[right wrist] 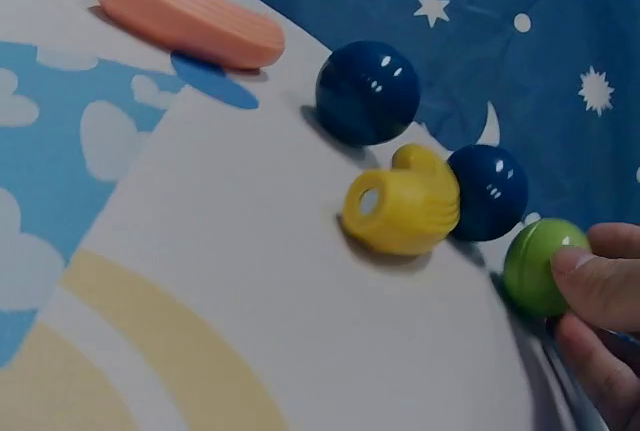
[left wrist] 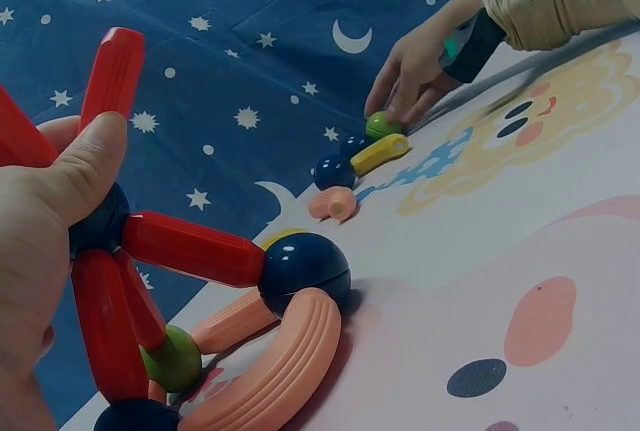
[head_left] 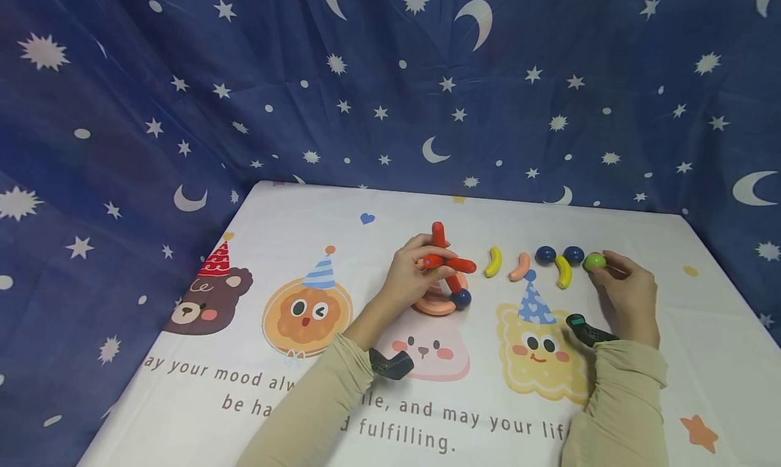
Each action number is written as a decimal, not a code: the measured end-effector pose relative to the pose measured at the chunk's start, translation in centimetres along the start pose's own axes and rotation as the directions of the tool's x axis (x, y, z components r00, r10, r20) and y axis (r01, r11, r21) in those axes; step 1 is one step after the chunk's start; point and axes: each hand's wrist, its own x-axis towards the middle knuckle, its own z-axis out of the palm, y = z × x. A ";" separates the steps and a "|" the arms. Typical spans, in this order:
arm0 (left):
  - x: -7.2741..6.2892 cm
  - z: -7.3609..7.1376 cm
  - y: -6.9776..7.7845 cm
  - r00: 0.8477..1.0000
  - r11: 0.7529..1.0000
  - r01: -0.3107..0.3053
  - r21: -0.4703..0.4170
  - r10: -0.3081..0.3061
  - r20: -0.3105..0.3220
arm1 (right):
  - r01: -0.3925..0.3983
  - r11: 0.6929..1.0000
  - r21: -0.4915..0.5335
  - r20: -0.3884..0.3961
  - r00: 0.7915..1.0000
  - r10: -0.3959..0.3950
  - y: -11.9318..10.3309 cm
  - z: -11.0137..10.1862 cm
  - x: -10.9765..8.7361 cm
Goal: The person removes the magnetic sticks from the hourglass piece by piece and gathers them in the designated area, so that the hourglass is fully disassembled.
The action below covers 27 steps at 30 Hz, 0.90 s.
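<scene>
My left hand (head_left: 405, 274) grips a construction of red magnetic rods (left wrist: 195, 246) by the rods around its central blue ball (left wrist: 103, 223), the thumb over one rod. Lower rods run down to a ring of curved pink rods (left wrist: 275, 376) joined by balls, including a blue ball (left wrist: 306, 269) and a green ball (left wrist: 172, 361). The ring sits on the tablecloth. Off to the right, my right hand (head_left: 632, 297) pinches a loose green ball (right wrist: 537, 269) between thumb and fingers, close beside a loose blue ball (right wrist: 488, 193).
Between the hands lie a curved yellow rod (head_left: 493, 261), a curved pink rod (head_left: 520, 267), another blue ball (head_left: 546, 255) and a second yellow rod (head_left: 563, 273). A white printed cloth (head_left: 702, 304) covers the table. Behind it hangs a blue starry curtain (head_left: 366, 67).
</scene>
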 end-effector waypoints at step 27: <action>0.1 -0.2 -0.2 0.999 0.998 -0.034 0.056 0.033 0.005 | 0.719 0.665 0.203 0.579 0.459 -0.674 -16.1 2.1 -10.1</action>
